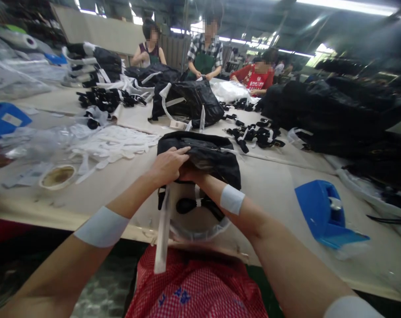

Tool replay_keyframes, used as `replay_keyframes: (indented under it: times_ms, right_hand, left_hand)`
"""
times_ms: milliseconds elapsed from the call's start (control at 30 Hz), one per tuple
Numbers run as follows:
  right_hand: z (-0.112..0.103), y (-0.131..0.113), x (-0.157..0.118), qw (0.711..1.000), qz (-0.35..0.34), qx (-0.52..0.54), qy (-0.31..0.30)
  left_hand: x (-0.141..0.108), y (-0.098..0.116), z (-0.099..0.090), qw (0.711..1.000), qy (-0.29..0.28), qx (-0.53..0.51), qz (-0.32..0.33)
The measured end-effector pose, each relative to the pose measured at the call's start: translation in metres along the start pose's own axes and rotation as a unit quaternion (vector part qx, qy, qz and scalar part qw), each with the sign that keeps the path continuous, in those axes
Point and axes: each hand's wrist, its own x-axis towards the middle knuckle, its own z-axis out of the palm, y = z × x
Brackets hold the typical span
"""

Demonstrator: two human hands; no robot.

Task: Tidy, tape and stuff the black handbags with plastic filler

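A black bag point(216, 154) lies on the table in front of me, with a zipper along its top. My left hand point(170, 164) rests on the bag's near left side, its fingers stretched out over the fabric. My right hand point(190, 171) reaches in under the bag's near edge; its fingers are hidden there. A white-wrapped strap point(163, 234) hangs from the bag over the table edge. Below the bag lie a coiled black strap point(187, 205) and a curved handle point(200, 234) in clear wrapping.
Blue tape dispensers stand at right point(322, 216) and far left point(8, 121). A tape roll point(57, 176) and white strips point(121, 143) lie at left. Another black bag point(190, 104), black straps point(256, 134) and a black pile point(329, 115) lie beyond. Several people work across the table.
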Motion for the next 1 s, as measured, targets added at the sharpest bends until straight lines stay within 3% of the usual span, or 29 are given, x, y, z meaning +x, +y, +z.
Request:
replay_keyframes:
  times_ms: [100, 233, 333, 433, 500, 667, 767, 833, 1000]
  right_hand:
    - [-0.015, 0.009, -0.029, 0.997, -0.055, 0.002, -0.055]
    - [-0.041, 0.012, -0.098, 0.991, -0.037, -0.037, -0.120]
    - [-0.043, 0.006, -0.136, 0.974, -0.009, -0.097, -0.205]
    - [-0.036, 0.004, -0.148, 0.961, 0.004, -0.125, -0.246]
    - [-0.033, 0.005, -0.150, 0.968, -0.031, -0.109, -0.222]
    - [-0.037, 0.014, -0.160, 0.988, -0.071, -0.062, -0.126]
    - [-0.040, 0.021, -0.167, 0.994, -0.053, -0.030, -0.087]
    - [-0.041, 0.022, -0.165, 0.997, -0.048, -0.025, -0.056]
    - [-0.032, 0.018, -0.129, 0.998, -0.018, -0.058, 0.011]
  left_hand:
    - [-0.009, -0.012, 0.014, 1.000, -0.012, -0.008, -0.013]
    - [-0.009, -0.013, 0.022, 1.000, 0.005, -0.008, -0.003]
    - [0.000, -0.004, 0.023, 0.999, 0.037, 0.024, 0.013]
    - [0.009, 0.010, 0.032, 0.996, 0.037, 0.031, 0.074]
    - [0.014, 0.020, 0.044, 0.995, 0.041, 0.036, 0.082]
    - [0.031, 0.027, 0.065, 0.998, 0.027, 0.063, -0.009]
    - [0.045, 0.017, 0.062, 0.998, -0.007, 0.057, -0.024]
    - [0.055, 0.009, 0.057, 0.998, 0.007, 0.061, -0.011]
    - [0.069, 0.001, 0.043, 0.995, 0.052, 0.074, 0.032]
